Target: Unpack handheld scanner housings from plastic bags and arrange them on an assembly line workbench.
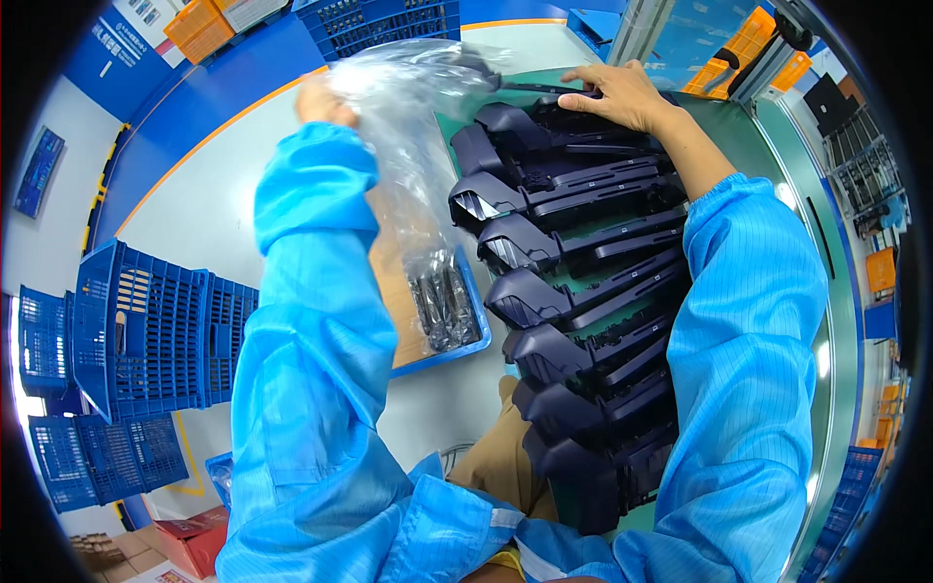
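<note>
Head view: a row of dark plastic housings (552,352) is being supported on a green work surface (729,121), with its parts being arranged side by side from far end to near end. Beyond the row's far left corner, a clear plastic bag (403,97) is being held up by the left hand (328,103); the fingers are being shown blurred, but the film appears to be clutched. Whether anything is being carried in it cannot be told. Over the row's far end, the right hand (622,95) is being held with thumb and fingers parted; whether a housing is being gripped or merely touched cannot be told. Left of the row, bagged black pieces (447,303) are being contained in a blue-rimmed tray (428,363). The row is being judged largely laid out, no wrapping being seen on it; the lifted bag is not yet being set aside, and the bagged pieces are being left wrapped.
</note>
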{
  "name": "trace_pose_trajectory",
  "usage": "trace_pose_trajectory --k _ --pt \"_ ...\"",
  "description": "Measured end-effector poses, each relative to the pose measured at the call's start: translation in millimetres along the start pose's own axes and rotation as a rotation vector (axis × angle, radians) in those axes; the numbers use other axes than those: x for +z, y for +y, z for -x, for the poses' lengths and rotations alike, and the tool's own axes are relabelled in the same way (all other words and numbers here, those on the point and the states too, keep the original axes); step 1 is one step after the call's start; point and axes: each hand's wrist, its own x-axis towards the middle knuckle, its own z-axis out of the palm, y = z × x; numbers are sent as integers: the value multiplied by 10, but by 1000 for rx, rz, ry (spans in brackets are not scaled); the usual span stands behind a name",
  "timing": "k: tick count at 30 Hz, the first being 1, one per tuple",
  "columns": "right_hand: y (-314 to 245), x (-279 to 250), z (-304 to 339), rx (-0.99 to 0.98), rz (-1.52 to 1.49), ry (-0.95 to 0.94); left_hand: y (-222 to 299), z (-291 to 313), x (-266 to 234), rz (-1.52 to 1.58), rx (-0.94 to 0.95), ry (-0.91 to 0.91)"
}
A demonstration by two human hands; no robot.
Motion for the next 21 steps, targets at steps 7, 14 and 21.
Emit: trace_pose_trajectory --k 7,14,21 --pt "279 146 245 68 4 -6 1364 1206 -541 -158 282 39" --pt "-160 -35 36 117 43 -97 2601 3534 -1667 -342 448 443" --pt "1097 55 1 -138 -39 94 3851 5311 -2411 -714 992 1039"
